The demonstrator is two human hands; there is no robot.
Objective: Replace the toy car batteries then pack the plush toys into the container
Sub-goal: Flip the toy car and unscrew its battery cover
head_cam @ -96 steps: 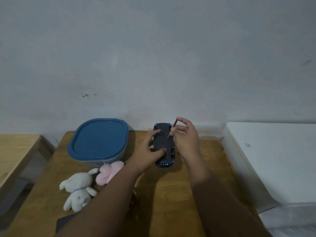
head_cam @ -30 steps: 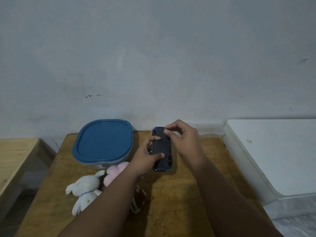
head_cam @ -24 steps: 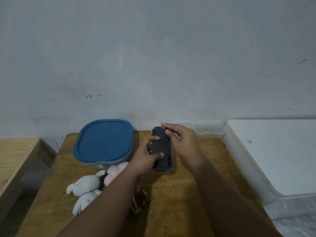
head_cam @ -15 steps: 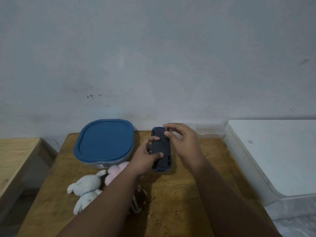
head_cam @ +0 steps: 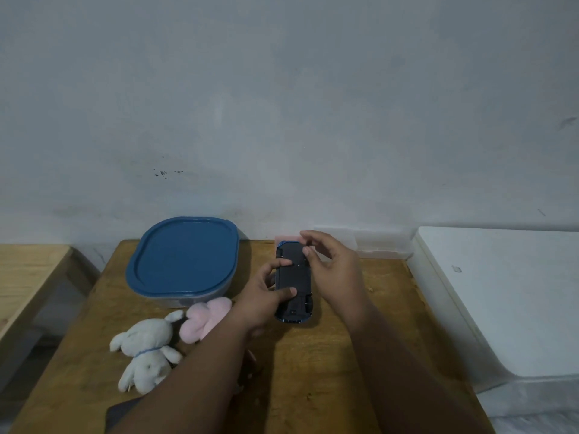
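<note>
Where the wooden table (head_cam: 313,371) meets the matt grey wall (head_cam: 282,89), a toy car (head_cam: 294,286) lies upside down, its flat black plastic underside facing up and a blue body edge showing at both ends. Left hand (head_cam: 266,296): thumb and fingers clamped across the car's left flank and underside, pinning it to the tabletop. Right hand (head_cam: 335,270): held just above the car's far end, fingers loosely curled and slightly apart, thumb and forefinger close together; whether they pinch anything cannot be told. Container (head_cam: 183,261): rounded-square tub with translucent walls, closed by a smooth blue lid, standing to the left of the car. White plush rabbit (head_cam: 145,349): soft pile, thin blue collar, lying on the table near the container. Pink plush toy (head_cam: 205,317): fuzzy, lying between the rabbit and the left wrist, against the container's front wall. Table surface: worn, grainy, brownish. White smooth-topped unit (head_cam: 501,292): rounded edge, just right of the table. Dark flat object (head_cam: 122,415): at the table's near edge, partly hidden by the left forearm.
</note>
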